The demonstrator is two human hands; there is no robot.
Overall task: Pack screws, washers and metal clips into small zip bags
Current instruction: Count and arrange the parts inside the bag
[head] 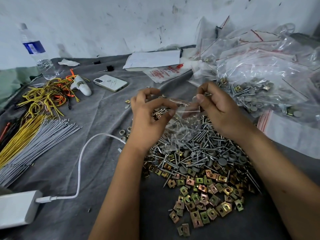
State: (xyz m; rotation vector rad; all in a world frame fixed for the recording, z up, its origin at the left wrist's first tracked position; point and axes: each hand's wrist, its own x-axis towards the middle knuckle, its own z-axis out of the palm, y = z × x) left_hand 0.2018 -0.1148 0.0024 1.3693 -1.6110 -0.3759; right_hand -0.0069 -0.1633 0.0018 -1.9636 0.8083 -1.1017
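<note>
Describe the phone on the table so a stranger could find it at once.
Start at the clear plastic water bottle with the blue label standing at the far left of the grey cloth. To its right, past the tangle of yellow and orange wires, lies the white smartphone, flat and face down. It is the only flat rounded slab there.

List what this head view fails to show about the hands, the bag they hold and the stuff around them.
- Zip bag: clear film, so its edges and whether the zip is open are unreadable.
- Left hand: holds small screws and clips; curled fingers hide the count.
- Right hand: pinches the bag; the fingertips are hidden behind the hand.
- Print on the red-lettered packet: too small.
- White box: cut off by the left edge.
</note>
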